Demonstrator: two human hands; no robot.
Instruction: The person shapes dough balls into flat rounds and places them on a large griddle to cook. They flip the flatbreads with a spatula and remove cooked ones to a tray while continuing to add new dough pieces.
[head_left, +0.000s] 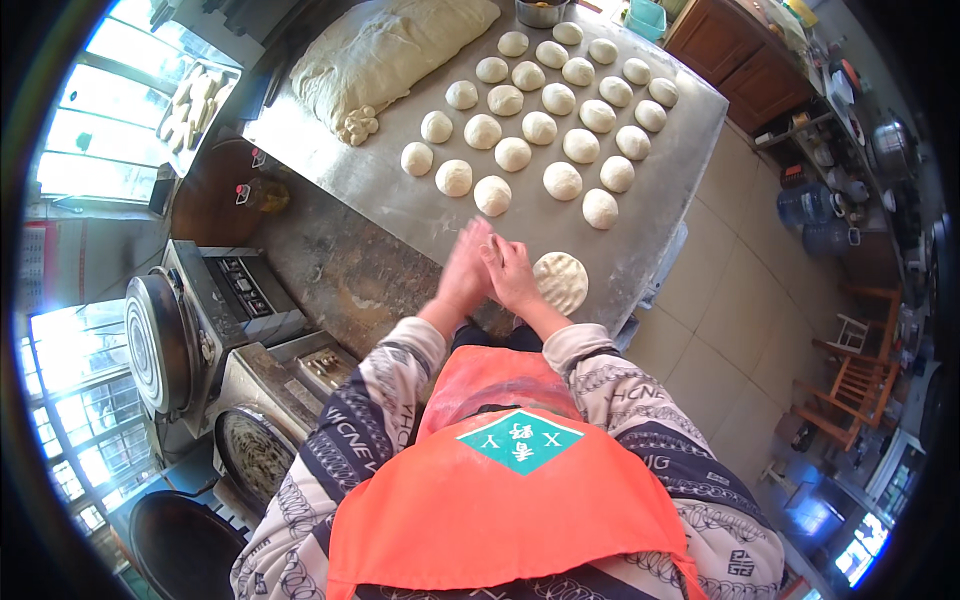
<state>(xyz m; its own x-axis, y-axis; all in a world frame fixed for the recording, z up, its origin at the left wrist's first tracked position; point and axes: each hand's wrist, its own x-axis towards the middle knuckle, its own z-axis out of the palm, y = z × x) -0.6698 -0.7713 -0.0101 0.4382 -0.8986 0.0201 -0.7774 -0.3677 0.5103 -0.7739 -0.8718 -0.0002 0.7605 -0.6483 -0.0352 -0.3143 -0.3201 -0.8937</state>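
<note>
My left hand (465, 266) and my right hand (512, 271) meet palm to palm in front of the apron, over the near edge of the metal worktable (517, 240). The hand on the left is blurred. Whether anything lies between the palms cannot be seen. Just right of my right hand lies a flattened, dimpled dough round (561, 283). Beyond the hands, many round dough balls (493, 196) stand in loose rows. A large slab of dough (390, 52) lies at the table's far left, with a small lumpy dough piece (360, 125) at its near end.
A metal bowl (541, 11) stands at the table's far edge. At the left are a round electric griddle (154, 341), a second round pan (255, 454) and a tray of pale long pieces (196, 112). Wooden chairs (859, 390) stand on the tiled floor at the right.
</note>
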